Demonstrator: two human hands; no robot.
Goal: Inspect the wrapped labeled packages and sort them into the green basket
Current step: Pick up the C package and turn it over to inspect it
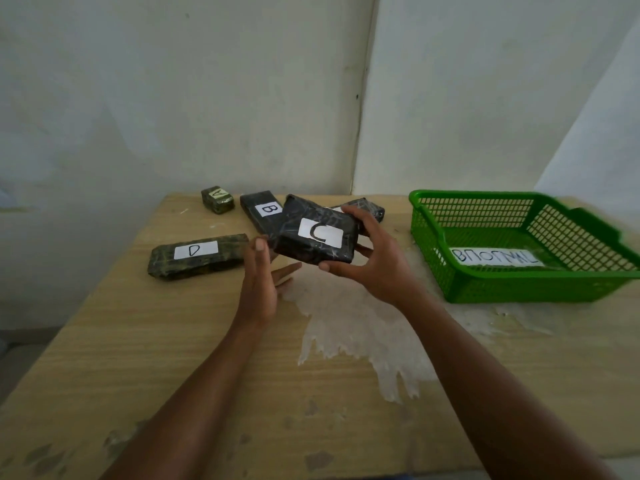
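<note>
Package marked C, a dark flat block wrapped in black plastic film with a white paper label (317, 234), was up off the table, tilted, clamped in the right hand (372, 258): fingers over its far edge, thumb under the near edge. Left hand (258, 282) was open and apart from it, palm turned inward, fingertips just beside the package's left corner, gripping nothing.

Progress, as judged: early. Green plastic mesh basket (429, 244) at the right of the table held only a white handwritten paper sign lying flat on its floor; no package was in it yet. Left to sort: small olive-wrapped cube labeled A (217, 199) at the back, dark wrapped slab labeled B (263, 211) beside it, long olive-wrapped bar labeled D (197, 256) nearer on the left, and one more dark wrapped package (370, 206) partly hidden behind the right hand, label unreadable. C looked mid-inspection, well short of the basket.

Surface: light wood-grain laminate table (138, 341), with a big pale patch where the laminate had peeled in the middle and dark scuffs near the front edge. Room: plain whitish walls meeting in a corner behind the table, some stains, dim light.
</note>
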